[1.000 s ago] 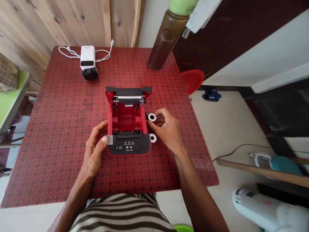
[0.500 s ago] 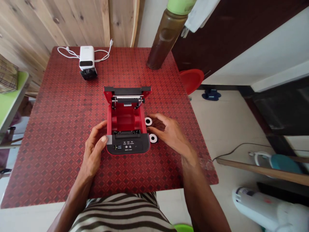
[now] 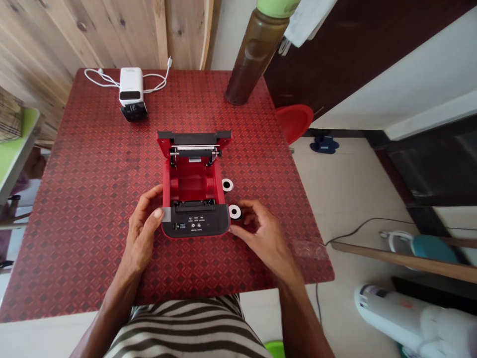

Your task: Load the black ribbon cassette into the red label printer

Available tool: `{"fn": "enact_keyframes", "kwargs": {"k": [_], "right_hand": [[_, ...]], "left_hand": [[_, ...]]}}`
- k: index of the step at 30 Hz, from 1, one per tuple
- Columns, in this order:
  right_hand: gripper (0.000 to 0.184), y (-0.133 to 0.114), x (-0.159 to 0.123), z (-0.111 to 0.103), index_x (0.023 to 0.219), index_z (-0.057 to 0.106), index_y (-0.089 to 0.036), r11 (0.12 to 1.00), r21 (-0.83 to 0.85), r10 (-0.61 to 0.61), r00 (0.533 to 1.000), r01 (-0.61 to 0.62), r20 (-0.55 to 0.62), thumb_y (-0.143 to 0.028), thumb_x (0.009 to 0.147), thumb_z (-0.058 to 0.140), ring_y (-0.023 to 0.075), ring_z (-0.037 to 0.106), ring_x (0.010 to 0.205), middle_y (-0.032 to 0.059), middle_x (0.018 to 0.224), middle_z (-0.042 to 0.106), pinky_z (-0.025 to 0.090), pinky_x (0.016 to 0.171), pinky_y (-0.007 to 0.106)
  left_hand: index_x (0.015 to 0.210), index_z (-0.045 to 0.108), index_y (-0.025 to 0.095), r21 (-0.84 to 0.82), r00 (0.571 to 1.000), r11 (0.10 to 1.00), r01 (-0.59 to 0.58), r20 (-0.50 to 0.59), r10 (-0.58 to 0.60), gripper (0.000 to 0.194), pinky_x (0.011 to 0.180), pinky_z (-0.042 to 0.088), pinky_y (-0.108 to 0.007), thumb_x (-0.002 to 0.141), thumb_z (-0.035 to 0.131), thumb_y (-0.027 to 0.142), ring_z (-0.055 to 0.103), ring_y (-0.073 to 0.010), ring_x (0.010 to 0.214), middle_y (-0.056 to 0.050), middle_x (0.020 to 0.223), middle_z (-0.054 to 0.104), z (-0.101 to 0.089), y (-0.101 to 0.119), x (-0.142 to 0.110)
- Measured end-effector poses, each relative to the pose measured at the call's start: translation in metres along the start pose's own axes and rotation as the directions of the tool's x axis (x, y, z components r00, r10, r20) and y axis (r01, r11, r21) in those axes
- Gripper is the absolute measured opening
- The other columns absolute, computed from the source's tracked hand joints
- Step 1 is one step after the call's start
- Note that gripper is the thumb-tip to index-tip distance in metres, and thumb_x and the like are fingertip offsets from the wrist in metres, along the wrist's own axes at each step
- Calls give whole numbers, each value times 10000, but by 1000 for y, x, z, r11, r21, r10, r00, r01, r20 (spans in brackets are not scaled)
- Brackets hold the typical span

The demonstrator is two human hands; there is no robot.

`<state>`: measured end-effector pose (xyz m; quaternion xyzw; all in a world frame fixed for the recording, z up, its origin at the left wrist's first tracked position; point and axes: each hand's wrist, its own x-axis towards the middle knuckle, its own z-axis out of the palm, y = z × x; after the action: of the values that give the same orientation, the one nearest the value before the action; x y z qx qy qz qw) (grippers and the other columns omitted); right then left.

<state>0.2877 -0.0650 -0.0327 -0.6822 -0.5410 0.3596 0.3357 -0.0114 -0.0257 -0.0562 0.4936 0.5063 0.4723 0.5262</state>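
A red and black label printer (image 3: 197,219) sits on the table with its lid (image 3: 194,139) raised and its red roll bay (image 3: 194,185) showing. My left hand (image 3: 143,231) grips the printer's left side, thumb on the front corner and fingers along the wall. To the right of the printer are two small white-faced round pieces with dark centres, a far one (image 3: 227,185) and a near one (image 3: 234,212). Around the near piece my right hand (image 3: 263,233) curves, thumb and fingers apart on either side of it. Whether they touch it is unclear.
On the red patterned table (image 3: 93,159) a white device (image 3: 131,84) with a cable stands at the back left. A tall brown bottle (image 3: 248,59) with a green lid rises at the back right. Beyond the right edge is a red stool (image 3: 296,122).
My right hand has moved toward me, from between the two round pieces to the near one. My left hand stays on the printer. The view has shifted slightly.
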Motion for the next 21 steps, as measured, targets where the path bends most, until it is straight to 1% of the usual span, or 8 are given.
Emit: {"fn": "enact_keyframes", "kwargs": {"k": [3,7,10,13,15,18,19,21], "right_hand": [[198,0,0,20,1085,746,-271,999,-8,-47,994,47,-97,-350,913,804,268,766,882,59,1035,833,628,839,438],[201,1,0,25,1117,727,-282,997,45,-52,992,58,-119,-369,944,780,278,806,982,57,1086,846,649,930,461],[253,2,-6,9,1166,696,-298,985,174,6,988,21,-153,-405,961,798,280,825,1036,59,1132,845,670,952,455],[295,-7,-12,-22,1191,706,-328,956,274,-66,988,102,-137,-494,976,820,297,814,1020,66,1118,818,678,899,450],[340,-22,-12,-45,1209,743,-347,922,340,-181,982,188,-51,-610,1002,805,319,801,1006,81,1110,804,677,883,486],[389,-56,-1,-68,1183,816,-350,899,360,-332,925,250,185,-691,995,816,307,766,911,80,1057,796,651,779,467],[381,-68,5,-70,1191,829,-343,909,336,-345,899,248,268,-679,1013,807,304,768,915,81,1050,801,646,768,455],[272,-90,21,-63,1228,825,-315,937,228,-333,870,264,364,-519,1048,808,291,797,980,75,1103,828,661,821,432]], "left_hand": [[1565,723,321,-11,1000,1000,-10,2,10,580,1195,604,-573,1083,706,642,715,-393,1463,-110,1546,774,0,0,1],[1580,708,307,-14,1000,1000,-15,9,15,596,1187,606,-580,1088,701,642,733,-394,1434,-116,1529,782,1,0,1],[1601,690,294,-5,1000,1000,-15,24,16,617,1194,603,-585,1096,689,647,715,-400,1462,-125,1536,779,1,0,0],[1607,685,297,-13,999,1000,-6,33,6,607,1198,600,-577,1104,683,637,707,-399,1474,-121,1532,781,0,1,0],[1610,683,296,-30,999,1000,3,35,-2,588,1220,581,-578,1113,681,610,706,-392,1476,-116,1541,777,0,2,0],[1590,697,289,-30,999,1000,9,32,-8,568,1230,568,-572,1108,698,590,721,-382,1447,-108,1552,774,2,8,0],[1577,704,287,-24,1000,1000,10,30,-9,563,1226,570,-568,1104,708,591,731,-377,1427,-106,1546,778,3,10,0],[1550,713,279,-27,999,1000,12,30,-11,557,1215,580,-562,1095,723,600,750,-366,1393,-107,1531,790,5,14,0]]}}
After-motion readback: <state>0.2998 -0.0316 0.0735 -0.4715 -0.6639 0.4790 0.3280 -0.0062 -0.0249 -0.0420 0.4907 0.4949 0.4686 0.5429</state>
